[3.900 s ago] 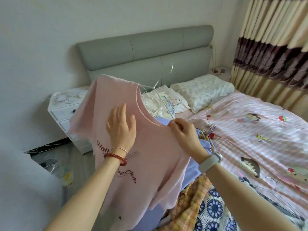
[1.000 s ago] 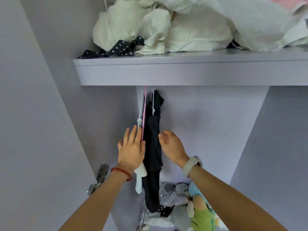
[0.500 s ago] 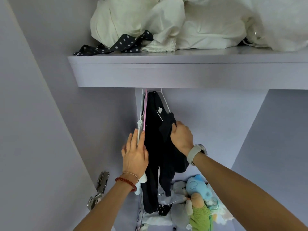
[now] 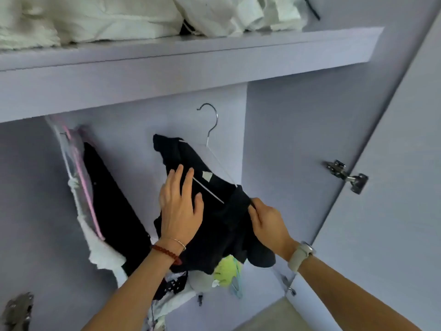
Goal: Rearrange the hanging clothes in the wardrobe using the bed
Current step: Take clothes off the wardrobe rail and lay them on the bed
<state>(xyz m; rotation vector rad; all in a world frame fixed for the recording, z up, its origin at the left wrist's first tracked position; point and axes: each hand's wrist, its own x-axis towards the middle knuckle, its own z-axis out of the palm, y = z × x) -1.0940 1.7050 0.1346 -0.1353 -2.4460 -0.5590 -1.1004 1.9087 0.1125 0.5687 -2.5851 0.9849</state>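
Note:
A black garment [image 4: 222, 220] on a white wire hanger [image 4: 212, 130] is off the rail and tilted in front of the wardrobe's back wall. My right hand [image 4: 267, 223] grips the garment's shoulder and the hanger end. Fingers straight, my left hand [image 4: 180, 209] lies flat against the black cloth. At the left, another black garment [image 4: 112, 211], a pink hanger [image 4: 83, 185] and a white piece [image 4: 100, 252] still hang under the shelf. The rail is hidden behind the shelf.
The lilac wardrobe shelf [image 4: 191, 65] overhead carries white bedding [image 4: 119, 17]. Soft toys and cloth [image 4: 224, 271] lie on the wardrobe floor. The open door with a metal hinge [image 4: 346, 175] stands at the right; another hinge [image 4: 16, 309] shows at lower left.
The black garment's hanger has come off the rail, its hook now free in the air. My left hand moved from the hanging clothes onto this garment. The view shifted right.

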